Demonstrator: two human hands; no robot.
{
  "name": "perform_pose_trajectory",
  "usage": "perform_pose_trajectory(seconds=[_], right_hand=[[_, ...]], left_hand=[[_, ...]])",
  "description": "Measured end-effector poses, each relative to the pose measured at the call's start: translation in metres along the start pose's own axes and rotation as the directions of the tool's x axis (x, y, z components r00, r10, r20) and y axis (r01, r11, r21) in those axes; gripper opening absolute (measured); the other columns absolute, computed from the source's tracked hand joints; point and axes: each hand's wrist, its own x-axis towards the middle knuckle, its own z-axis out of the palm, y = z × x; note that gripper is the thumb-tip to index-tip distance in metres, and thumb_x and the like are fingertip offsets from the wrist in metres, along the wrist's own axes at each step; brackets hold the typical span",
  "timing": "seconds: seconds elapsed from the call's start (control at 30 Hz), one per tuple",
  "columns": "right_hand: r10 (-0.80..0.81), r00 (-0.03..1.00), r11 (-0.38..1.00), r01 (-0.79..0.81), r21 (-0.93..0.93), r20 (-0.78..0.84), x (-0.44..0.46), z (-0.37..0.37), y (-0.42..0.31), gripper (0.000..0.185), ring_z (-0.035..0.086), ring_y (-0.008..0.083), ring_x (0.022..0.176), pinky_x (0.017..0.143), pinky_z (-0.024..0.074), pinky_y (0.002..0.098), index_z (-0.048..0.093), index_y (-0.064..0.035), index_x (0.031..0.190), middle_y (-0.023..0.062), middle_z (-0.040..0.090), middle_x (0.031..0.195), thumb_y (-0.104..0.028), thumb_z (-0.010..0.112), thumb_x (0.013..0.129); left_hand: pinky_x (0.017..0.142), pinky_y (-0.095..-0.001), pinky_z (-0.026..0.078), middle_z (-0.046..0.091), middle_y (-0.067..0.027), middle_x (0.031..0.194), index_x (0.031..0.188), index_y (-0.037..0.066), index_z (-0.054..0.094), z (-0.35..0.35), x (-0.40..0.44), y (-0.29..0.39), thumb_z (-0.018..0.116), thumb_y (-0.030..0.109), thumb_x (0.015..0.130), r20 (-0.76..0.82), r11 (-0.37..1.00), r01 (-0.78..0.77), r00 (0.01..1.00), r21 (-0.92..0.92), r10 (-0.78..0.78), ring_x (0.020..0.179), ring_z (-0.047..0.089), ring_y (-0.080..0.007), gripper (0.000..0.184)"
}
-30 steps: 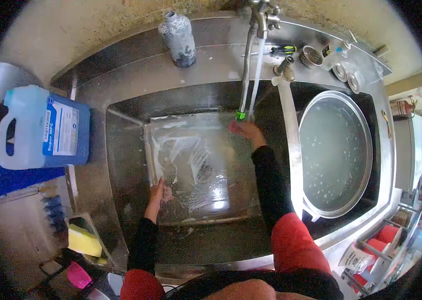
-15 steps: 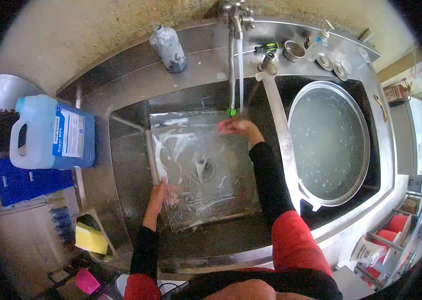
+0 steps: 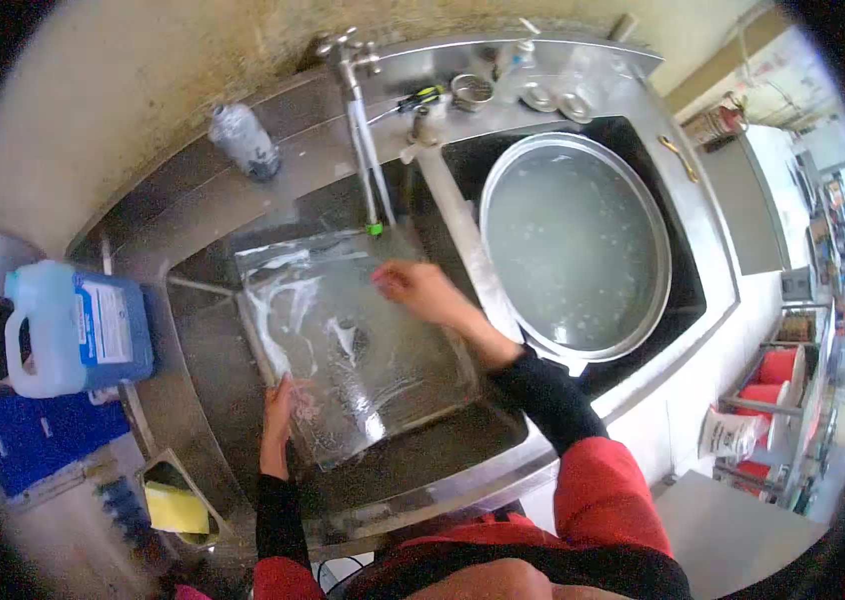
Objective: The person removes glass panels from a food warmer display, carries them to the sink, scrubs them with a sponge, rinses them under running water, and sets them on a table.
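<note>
A clear, flat rectangular panel or shallow tray point(image 3: 318, 400) streaked with white suds lies tilted in the left sink basin point(image 3: 448, 440); I cannot tell which it is. My left hand point(image 3: 279, 408) grips its left edge near the lower corner, fingers partly seen through it. Over the upper right part of the panel, my right hand point(image 3: 413, 287) is closed around a small pink scrubbing pad point(image 3: 381, 276), mostly covered by the fingers. Water runs from the tap point(image 3: 348, 60) beside a hose with a green tip point(image 3: 374, 229), just above the right hand.
A large round metal pot point(image 3: 668, 265) of cloudy water fills the right basin. On the left ledge stands a blue liquid jug point(image 3: 78, 330), with a yellow sponge point(image 3: 177, 508) below. Along the back are a grey bottle point(image 3: 243, 142), a screwdriver point(image 3: 421, 97) and a strainer point(image 3: 471, 92).
The camera view has turned and shifted to the right. My right hand with the pink pad has moved down slightly from the hose tip. My left hand keeps its hold on the panel's edge.
</note>
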Motion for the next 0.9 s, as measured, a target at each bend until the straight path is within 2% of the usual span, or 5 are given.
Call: perform_pose_trajectory(seconds=[0.1,0.27,0.47,0.7,0.9], right_hand=[[0.382,0.915,0.819,-0.27,0.507,-0.129,-0.049,-0.104,0.038,0.027,0.056,0.0141,0.08,0.068,0.0453,0.032,0.058,-0.007,0.098,0.0043,0.06,0.088,-0.026,0.044,0.086],[0.485,0.497,0.594,-0.791,-0.146,-0.719,-0.154,-0.173,0.228,0.032,0.053,0.0306,0.095,0.077,0.0439,0.0372,0.054,-0.0024,0.105,0.0214,0.054,0.103,-0.021,0.047,0.08],[0.527,0.83,0.12,-0.285,0.951,0.182,-0.128,-0.139,0.162,0.043,0.05,0.029,0.102,0.091,0.0381,0.0368,0.045,0.0041,0.113,0.0185,0.047,0.116,-0.03,0.036,0.089],[0.062,0.588,0.568,-0.686,0.456,0.807,-0.052,-0.056,-0.04,0.053,0.038,0.0242,0.115,0.096,0.0308,0.0393,0.034,-0.0085,0.126,0.0112,0.037,0.128,-0.042,0.042,0.086],[0.39,0.848,0.72,-0.038,0.693,-0.359,-0.085,-0.149,0.102,0.041,0.043,0.0211,0.109,0.089,0.0354,0.0343,0.041,-0.0034,0.12,0.0083,0.048,0.117,-0.028,0.042,0.087]], left_hand=[[0.041,-0.023,0.042,0.054,-0.0057,0.056,0.087,-0.002,0.062,0.008,-0.008,0.006,0.038,0.041,0.087,-0.044,0.999,0.041,0.998,0.018,-0.04,0.045,0.052,-0.0125,0.05],[0.043,-0.0243,0.044,0.054,-0.0066,0.06,0.094,0.0,0.06,0.012,-0.016,0.008,0.038,0.042,0.087,-0.054,1.0,0.012,0.998,-0.005,-0.012,0.046,0.053,-0.0136,0.048],[0.046,-0.0271,0.046,0.055,-0.007,0.064,0.1,0.003,0.058,0.024,-0.022,0.026,0.038,0.043,0.087,-0.093,0.999,0.039,0.995,0.005,-0.038,0.053,0.055,-0.0141,0.047],[0.066,-0.0357,0.05,0.054,-0.0125,0.097,0.115,0.004,0.047,0.028,-0.007,0.015,0.041,0.045,0.085,0.035,0.947,-0.014,0.999,-0.32,0.027,0.076,0.058,-0.0213,0.051],[0.078,-0.0373,0.046,0.046,-0.0142,0.113,0.124,0.007,0.037,0.024,-0.007,0.02,0.041,0.044,0.085,0.156,0.94,0.001,0.986,-0.342,0.055,0.098,0.051,-0.0248,0.053]])
